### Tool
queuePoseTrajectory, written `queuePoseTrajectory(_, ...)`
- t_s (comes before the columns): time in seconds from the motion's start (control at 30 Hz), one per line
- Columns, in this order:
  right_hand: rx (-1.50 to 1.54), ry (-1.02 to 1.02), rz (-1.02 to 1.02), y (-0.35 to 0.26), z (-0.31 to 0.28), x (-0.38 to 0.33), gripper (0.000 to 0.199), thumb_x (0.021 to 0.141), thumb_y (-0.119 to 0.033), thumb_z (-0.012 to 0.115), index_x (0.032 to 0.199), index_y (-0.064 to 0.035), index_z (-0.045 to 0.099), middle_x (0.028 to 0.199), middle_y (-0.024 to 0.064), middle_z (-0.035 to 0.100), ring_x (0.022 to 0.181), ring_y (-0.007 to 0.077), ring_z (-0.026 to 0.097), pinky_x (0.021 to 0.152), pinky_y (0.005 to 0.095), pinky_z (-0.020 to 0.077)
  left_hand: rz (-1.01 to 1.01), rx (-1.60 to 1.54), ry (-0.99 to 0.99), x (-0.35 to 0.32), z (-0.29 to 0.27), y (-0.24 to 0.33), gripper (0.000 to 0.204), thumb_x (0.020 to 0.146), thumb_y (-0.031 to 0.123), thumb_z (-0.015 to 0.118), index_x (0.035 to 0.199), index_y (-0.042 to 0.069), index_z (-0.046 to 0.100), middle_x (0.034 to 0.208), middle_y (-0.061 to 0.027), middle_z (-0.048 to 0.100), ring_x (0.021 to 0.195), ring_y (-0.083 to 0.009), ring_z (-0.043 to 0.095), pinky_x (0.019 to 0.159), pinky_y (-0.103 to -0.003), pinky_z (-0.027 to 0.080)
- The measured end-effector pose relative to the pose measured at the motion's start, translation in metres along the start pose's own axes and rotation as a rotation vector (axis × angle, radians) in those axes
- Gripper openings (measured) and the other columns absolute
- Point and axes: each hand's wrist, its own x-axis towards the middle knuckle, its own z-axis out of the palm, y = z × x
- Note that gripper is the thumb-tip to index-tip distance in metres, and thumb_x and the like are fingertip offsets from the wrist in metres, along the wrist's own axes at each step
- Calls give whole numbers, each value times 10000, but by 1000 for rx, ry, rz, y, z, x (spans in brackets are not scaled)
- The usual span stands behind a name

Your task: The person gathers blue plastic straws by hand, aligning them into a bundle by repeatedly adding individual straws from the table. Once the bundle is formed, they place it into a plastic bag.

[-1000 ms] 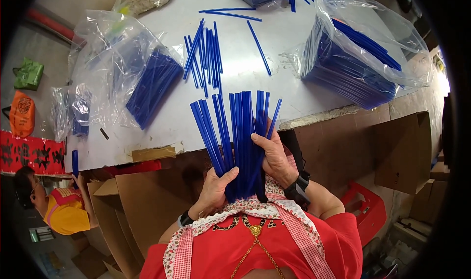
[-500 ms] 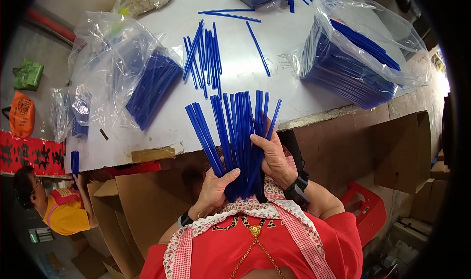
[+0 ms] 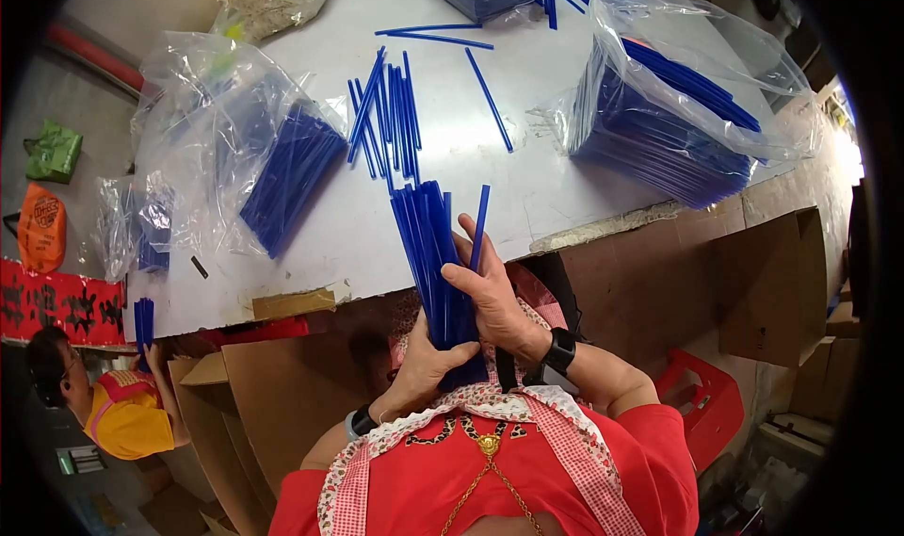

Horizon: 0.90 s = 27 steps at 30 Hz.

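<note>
White tabletop [image 3: 527,183], plastic bags [image 3: 664,126] flanking loose blue sticks [image 3: 412,103], left hand [image 3: 426,365] and right hand [image 3: 501,310] clasping stick bundle [image 3: 433,244]

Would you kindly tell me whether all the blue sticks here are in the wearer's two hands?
No, besides the bundle in the left hand and right hand, loose sticks lie on the table.

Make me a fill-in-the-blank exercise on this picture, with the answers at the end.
1. The left hand and the right hand hold a bundle of thin sticks coloured ____.
2. At the picture's left, just above the orange bag, there is a ____ bag.
3. The co-worker's sleeve is ____.
4. The band on the person's right wrist is ____.

Missing words: blue; green; yellow; black.
</note>
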Motion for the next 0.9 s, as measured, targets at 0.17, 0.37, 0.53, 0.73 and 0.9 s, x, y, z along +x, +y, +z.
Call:
queuePoseTrajectory(0.17, 280, -367, 369, -20, -21, 17, 773, 837, -182, 691, 1450, -54, 239, 1237, 161, 543, 1065, 215, 593, 889, 399, 522, -246, -16, -241, 3, -19, 4, 594, 768, 101, 762, 1267, 13, 451, 1074, -69, 602, 993, -145, 590, 855, -298, 500)
queuePoseTrajectory(0.37, -31, -32, 360, -18, 0, 18, 670, 815, -232, 723, 1352, -8, 390, 1192, 146, 575, 1064, 230, 600, 880, 406, 529, 20, 221, -36, 10, -10, 7, 509, 769, 93, 744, 1208, 6, 501, 1016, -78, 632, 905, -160, 633, 822, -308, 522)
queuePoseTrajectory(0.53, 136, -244, 303, -15, 1, 17, 575, 833, -213, 708, 1303, -9, 448, 1205, 134, 582, 1083, 241, 591, 902, 404, 518, -11, 149, -58, 9, -20, 15, 517, 755, 109, 724, 1210, -10, 510, 1015, -99, 636, 897, -195, 644, 830, -338, 532)
queuePoseTrajectory(0.73, 282, -296, 498, -3, -20, 16, 604, 917, -391, 574, 1372, -31, 405, 1299, 121, 544, 1173, 234, 533, 1018, 410, 418, -233, -137, -147, -1, -28, 10, 514, 774, 121, 706, 1225, -14, 501, 1059, -133, 639, 953, -222, 648, 847, -368, 547)
queuePoseTrajectory(0.9, 429, -331, 527, 4, -26, 17, 690, 952, -578, 376, 1407, -59, 393, 1343, 114, 513, 1224, 229, 493, 1064, 414, 361, -241, -245, -140, -4, -26, 9, 521, 787, 116, 690, 1249, -18, 488, 1091, -160, 636, 992, -250, 647, 866, -401, 549)
